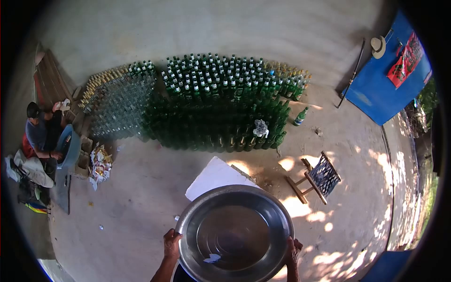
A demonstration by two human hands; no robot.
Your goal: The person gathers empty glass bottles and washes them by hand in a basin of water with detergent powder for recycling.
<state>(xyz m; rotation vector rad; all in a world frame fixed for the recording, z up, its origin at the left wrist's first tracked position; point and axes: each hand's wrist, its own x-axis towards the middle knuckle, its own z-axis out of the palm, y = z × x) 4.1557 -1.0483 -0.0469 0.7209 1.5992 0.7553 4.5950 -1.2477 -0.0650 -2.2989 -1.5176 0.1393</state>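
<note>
A wide, round metal basin (188,256) is held in front of me at the bottom of the view. My left hand (172,243) is closed on its left rim, and my right hand (293,249) grips the right rim. Inside, a small white scrap (212,258) lies toward the near left of the bottom. Just beyond the basin's far rim, a white slab (211,176) lies on the floor, partly hidden by the basin.
Rows of green bottles (211,122) and clear bottles (120,108) stand along the wall. A small woven stool (324,176) is at right. At left, a person (37,129) sits by a blue tub (70,145) near a pile of paper scraps (100,164). A blue door (376,89) is far right.
</note>
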